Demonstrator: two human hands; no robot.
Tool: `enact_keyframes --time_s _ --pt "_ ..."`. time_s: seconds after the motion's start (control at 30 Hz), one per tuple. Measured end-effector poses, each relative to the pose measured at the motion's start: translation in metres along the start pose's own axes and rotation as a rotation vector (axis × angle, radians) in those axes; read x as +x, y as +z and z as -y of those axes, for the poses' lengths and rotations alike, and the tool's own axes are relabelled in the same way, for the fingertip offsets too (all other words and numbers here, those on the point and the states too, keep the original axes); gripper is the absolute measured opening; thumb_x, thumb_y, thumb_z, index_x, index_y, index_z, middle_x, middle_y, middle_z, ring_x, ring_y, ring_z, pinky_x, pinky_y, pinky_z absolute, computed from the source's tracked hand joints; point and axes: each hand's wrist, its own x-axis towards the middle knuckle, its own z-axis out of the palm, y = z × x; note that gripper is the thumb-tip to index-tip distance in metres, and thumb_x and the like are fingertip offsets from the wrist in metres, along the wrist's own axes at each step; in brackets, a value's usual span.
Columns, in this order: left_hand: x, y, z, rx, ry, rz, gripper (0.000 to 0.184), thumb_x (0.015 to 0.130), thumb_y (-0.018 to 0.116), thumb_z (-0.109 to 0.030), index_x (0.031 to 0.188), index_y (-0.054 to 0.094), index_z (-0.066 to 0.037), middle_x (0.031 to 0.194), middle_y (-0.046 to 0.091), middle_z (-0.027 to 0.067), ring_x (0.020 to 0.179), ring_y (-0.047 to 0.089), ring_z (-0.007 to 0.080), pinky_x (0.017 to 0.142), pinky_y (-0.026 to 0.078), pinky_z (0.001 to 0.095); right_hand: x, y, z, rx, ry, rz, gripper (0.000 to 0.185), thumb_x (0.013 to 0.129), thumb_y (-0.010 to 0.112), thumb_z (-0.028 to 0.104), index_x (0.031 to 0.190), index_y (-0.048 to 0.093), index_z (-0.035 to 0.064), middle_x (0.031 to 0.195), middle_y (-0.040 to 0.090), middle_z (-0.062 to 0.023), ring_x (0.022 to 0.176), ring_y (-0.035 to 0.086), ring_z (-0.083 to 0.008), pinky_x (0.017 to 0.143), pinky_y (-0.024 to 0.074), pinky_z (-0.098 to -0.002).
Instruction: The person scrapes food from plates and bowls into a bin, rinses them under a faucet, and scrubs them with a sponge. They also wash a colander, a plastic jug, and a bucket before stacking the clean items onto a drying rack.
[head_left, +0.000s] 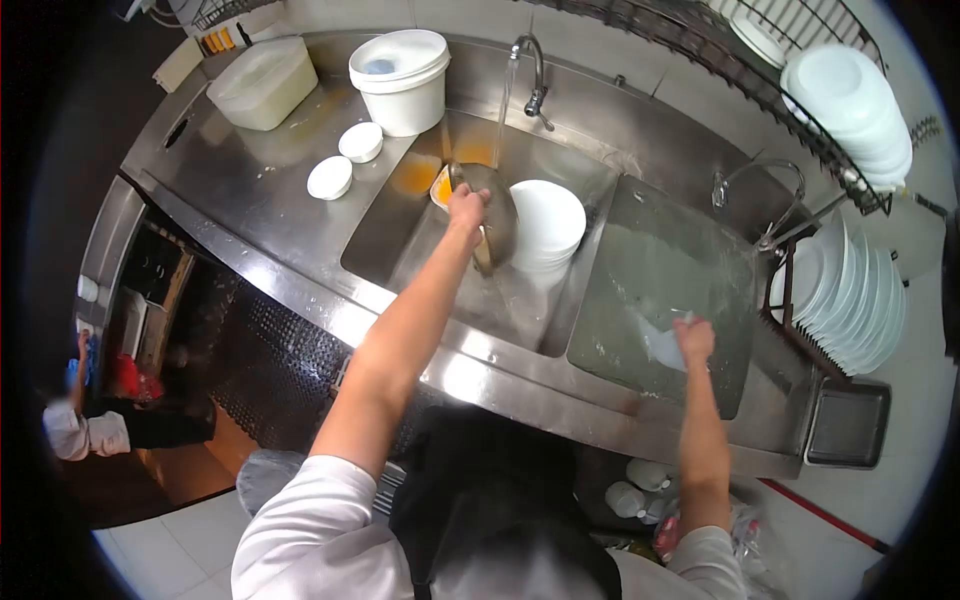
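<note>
My left hand (468, 205) is closed on the edge of a dark round pan or lid (499, 210), held tilted over the left sink basin (410, 225). Just right of it, white plates (549, 216) are stacked in that basin. Water runs from the left faucet (531, 75) behind my hand. My right hand (694, 338) is closed at the right basin (655, 270), which holds cloudy water. A pale, whitish thing (661, 343) is in its grip, partly in the water; I cannot make out exactly what it is.
A white bucket (405, 100), two white bowls (345, 165) and a plastic tub (262, 88) stand on the left counter. Plates (850, 295) fill a rack at the right. A wire shelf (690, 40) hangs above. Another person (90, 430) is at the far left.
</note>
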Motion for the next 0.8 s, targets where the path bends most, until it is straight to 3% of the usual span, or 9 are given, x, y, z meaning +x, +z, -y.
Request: enact_keyframes --time_s 0.1,0.2,0.27,0.33,0.43,0.47,0.63,0.73,0.8 --pt "0.03 0.0 0.023 0.054 -0.055 -0.038 0.01 0.082 0.055 -0.003 0.091 0.059 0.0 0.083 0.063 0.0058 0.072 0.058 0.0159 0.066 0.046 0.0304 0.004 0.048 -0.01 0.527 0.162 0.183 0.025 0.073 0.065 0.023 0.085 0.063 0.0014 0.075 0.062 -0.0024 0.067 0.057 -0.0146 0.06 0.0427 -0.0282" --pt "0.066 0.007 0.048 0.133 -0.011 -0.138 0.015 0.082 0.058 -0.006 0.096 0.061 -0.001 0.084 0.064 0.009 0.075 0.058 0.0167 0.067 0.046 0.0303 -0.028 -0.001 0.017 1.115 0.147 0.138 0.011 0.072 0.061 0.014 0.079 0.062 0.0055 0.069 0.054 0.0037 0.059 0.044 -0.0075 0.055 0.0359 -0.0241" --pt "0.063 0.019 0.034 0.281 -0.013 -0.141 0.02 0.081 0.058 -0.009 0.099 0.062 -0.002 0.089 0.065 0.0128 0.079 0.06 0.0207 0.071 0.047 0.0315 -0.042 -0.051 0.057 1.111 0.066 0.175 0.006 0.073 0.059 0.012 0.077 0.061 0.0073 0.066 0.05 0.0055 0.057 0.038 -0.005 0.054 0.031 -0.0219" --pt "0.028 0.034 -0.031 0.503 -0.074 -0.07 0.025 0.08 0.057 -0.012 0.103 0.063 -0.004 0.096 0.065 0.0175 0.086 0.063 0.0271 0.076 0.048 0.0342 -0.046 -0.085 0.099 1.138 0.008 0.231 0.008 0.073 0.056 0.009 0.079 0.061 0.0081 0.064 0.046 0.0076 0.055 0.03 -0.0026 0.051 0.0244 -0.0195" --pt "0.053 0.043 -0.036 0.859 0.119 0.005 0.025 0.079 0.054 -0.015 0.1 0.065 -0.005 0.102 0.063 0.021 0.096 0.06 0.0358 0.083 0.048 0.0394 -0.053 -0.102 0.158 1.206 0.005 0.244 0.012 0.073 0.055 0.008 0.084 0.061 0.0081 0.066 0.048 0.0071 0.055 0.033 -0.0028 0.051 0.0266 -0.0187" --pt "0.066 0.048 -0.036 0.932 0.081 0.014 0.028 0.078 0.051 -0.016 0.099 0.065 -0.006 0.104 0.062 0.0216 0.099 0.058 0.0378 0.084 0.047 0.0436 -0.053 -0.103 0.174 1.226 0.005 0.26 0.013 0.074 0.056 0.008 0.085 0.061 0.0075 0.066 0.048 0.0067 0.055 0.033 -0.003 0.051 0.0273 -0.0189" --pt "0.067 0.039 -0.069 1.014 0.032 -0.078 0.028 0.079 0.055 -0.023 0.1 0.065 -0.007 0.104 0.063 0.0202 0.101 0.059 0.0356 0.085 0.048 0.0433 -0.062 -0.084 0.232 1.382 0.081 0.411 0.015 0.074 0.059 0.008 0.088 0.062 0.0049 0.071 0.054 0.0037 0.056 0.038 -0.005 0.053 0.0296 -0.0193" --pt "0.078 0.012 -0.069 1.028 -0.006 -0.099 0.029 0.081 0.054 -0.024 0.101 0.066 -0.007 0.107 0.062 0.0191 0.102 0.059 0.0347 0.086 0.047 0.0422 -0.07 -0.068 0.254 1.454 0.072 0.432 0.009 0.074 0.061 0.009 0.083 0.059 0.0067 0.064 0.049 0.0041 0.054 0.038 -0.0058 0.052 0.0304 -0.0209" --pt "0.084 -0.014 -0.065 0.95 0.151 -0.04 0.032 0.081 0.055 -0.027 0.103 0.065 -0.005 0.109 0.062 0.0195 0.103 0.058 0.0353 0.087 0.047 0.0418 -0.075 -0.069 0.266 1.426 0.017 0.446 0.007 0.075 0.062 0.01 0.079 0.056 0.0089 0.061 0.046 0.0046 0.052 0.037 -0.0059 0.049 0.0297 -0.022"
